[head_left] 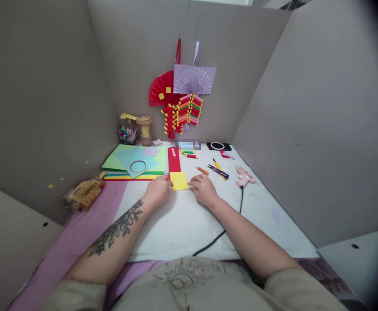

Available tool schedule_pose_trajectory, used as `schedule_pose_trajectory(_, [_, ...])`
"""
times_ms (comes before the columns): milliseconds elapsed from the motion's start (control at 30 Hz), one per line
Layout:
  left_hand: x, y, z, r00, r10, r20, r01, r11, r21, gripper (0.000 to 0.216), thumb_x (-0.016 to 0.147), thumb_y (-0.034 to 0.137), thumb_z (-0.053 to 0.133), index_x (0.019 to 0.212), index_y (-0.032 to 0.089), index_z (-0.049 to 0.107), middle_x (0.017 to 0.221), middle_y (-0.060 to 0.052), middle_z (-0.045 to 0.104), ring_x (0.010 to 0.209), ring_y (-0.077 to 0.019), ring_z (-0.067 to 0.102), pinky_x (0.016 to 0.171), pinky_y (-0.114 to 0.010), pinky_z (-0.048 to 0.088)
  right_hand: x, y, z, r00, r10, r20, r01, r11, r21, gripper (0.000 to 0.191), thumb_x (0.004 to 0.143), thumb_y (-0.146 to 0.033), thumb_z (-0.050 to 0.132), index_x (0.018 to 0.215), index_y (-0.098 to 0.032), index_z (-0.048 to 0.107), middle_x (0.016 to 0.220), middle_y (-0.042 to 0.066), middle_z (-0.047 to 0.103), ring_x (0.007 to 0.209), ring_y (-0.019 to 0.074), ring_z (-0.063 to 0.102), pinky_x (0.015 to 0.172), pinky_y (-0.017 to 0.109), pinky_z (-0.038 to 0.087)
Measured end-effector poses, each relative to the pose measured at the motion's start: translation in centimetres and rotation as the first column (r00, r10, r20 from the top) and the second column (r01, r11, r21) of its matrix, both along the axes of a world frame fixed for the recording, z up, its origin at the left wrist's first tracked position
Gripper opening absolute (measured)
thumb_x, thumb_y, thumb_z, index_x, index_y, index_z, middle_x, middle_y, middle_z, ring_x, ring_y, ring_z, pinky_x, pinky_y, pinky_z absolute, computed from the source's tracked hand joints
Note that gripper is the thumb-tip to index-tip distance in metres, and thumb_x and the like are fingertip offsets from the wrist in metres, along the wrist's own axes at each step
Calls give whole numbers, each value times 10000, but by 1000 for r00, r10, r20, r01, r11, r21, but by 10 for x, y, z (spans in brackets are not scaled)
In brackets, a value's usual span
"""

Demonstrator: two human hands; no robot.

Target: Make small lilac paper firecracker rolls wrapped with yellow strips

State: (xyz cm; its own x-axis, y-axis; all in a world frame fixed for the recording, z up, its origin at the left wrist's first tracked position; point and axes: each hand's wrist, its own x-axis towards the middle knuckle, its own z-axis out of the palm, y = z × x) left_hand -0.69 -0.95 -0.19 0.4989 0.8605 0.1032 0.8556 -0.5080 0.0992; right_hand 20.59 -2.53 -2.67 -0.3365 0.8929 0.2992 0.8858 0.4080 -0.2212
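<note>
While the yellow paper (180, 181) sits at the near end of the red strip (174, 163), the left hand (159, 190) pinches the paper's left side. The right hand (205, 190) pinches its right side.

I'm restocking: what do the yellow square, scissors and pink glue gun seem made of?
Yellow square: probably matt paper; it looks thin, flat and shineless.
Scissors: narrow dark blades suggest metal; thicker blue handles, likely plastic; too small to judge shine.
Pink glue gun: likely smooth moulded plastic, given its rounded body and pastel colour.
</note>
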Motion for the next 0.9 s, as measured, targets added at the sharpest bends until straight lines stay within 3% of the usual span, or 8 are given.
schedule_pose_trajectory(133, [5,-5,-1,992,-123,-40,121,992,-42,326,826,167,421,1019,254,669,921,-77,590,900,-213,536,737,-296,395,-17,-8,1,990,137,18,-136,990,-40,345,842,-162,451,1102,-272,649,1180,58,583,1066,225,416,907,378,320])
schedule_pose_trajectory(267, [7,-9,-1,981,-162,-103,158,986,-53,312,874,229,385,976,202,678,912,-112,582,898,-233,533,761,-335,391,-26,-11,-2,981,151,120,-139,985,-107,368,854,-172,436,1148,-305,611,1258,54,528,1121,240,384,895,388,317])
schedule_pose_trajectory(533, [14,-19,11,968,-77,-240,62,996,-69,285,804,123,406,861,91,683,906,-175,593,909,-277,547,721,-366,398,-13,-16,3,970,29,243,-5,995,-99,271,815,-145,458,940,-240,678,1157,88,575,1109,260,405,819,374,326])
schedule_pose_trajectory(767, [10,-16,7,979,-37,-199,19,996,-89,274,755,115,422,828,119,687,886,-154,612,860,-236,571,714,-332,413,-4,-5,0,985,-13,171,32,994,-106,245,728,-97,512,821,-222,702,1156,51,606,1104,239,432,865,358,317])
schedule_pose_trajectory(900, [1,-7,5,991,-6,-135,-8,995,-100,277,728,110,439,817,168,695,895,-116,624,842,-217,582,703,-303,415,27,13,5,961,-277,0,277,960,-30,331,754,-63,437,919,-182,699,1078,68,639,1024,212,484,885,318,340])
